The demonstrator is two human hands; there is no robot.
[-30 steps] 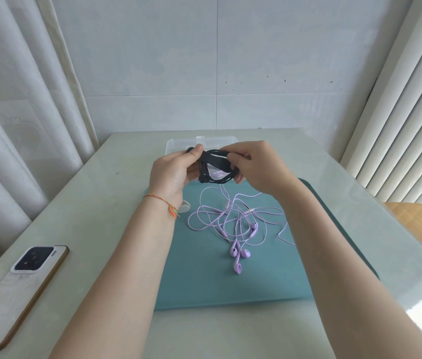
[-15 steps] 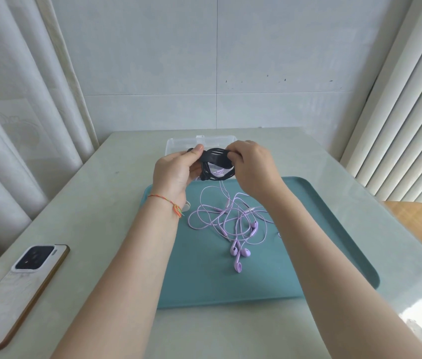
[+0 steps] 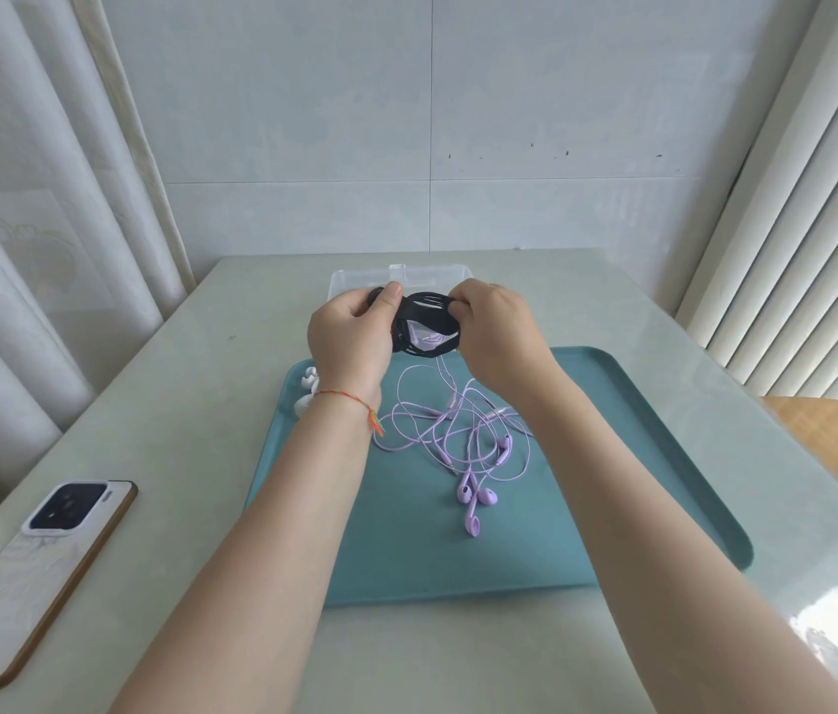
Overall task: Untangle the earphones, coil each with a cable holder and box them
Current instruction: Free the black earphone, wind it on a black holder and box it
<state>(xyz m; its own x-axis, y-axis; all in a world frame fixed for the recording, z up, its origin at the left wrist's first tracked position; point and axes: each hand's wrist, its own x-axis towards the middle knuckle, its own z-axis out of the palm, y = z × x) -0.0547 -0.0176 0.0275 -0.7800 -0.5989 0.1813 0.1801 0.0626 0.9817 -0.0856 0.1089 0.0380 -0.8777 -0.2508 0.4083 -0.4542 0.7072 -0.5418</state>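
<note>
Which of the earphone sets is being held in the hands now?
The black earphones, coiled, gripped by the left hand and right hand; the purple earphones lie loose on the teal tray.

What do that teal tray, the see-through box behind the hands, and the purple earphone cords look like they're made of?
The teal tray looks like matte plastic: even colour, a rounded raised rim, little shine. The clear box seems to be hard transparent plastic, since the table shows through its walls. The purple earphones appear to have rubbery coated cords that lie in soft loops, with smooth plastic buds. All of this is judged by look alone.

Both forearms extended, left hand (image 3: 350, 337) and right hand (image 3: 496, 329) raised, fingers (image 3: 390, 297) curled
</note>
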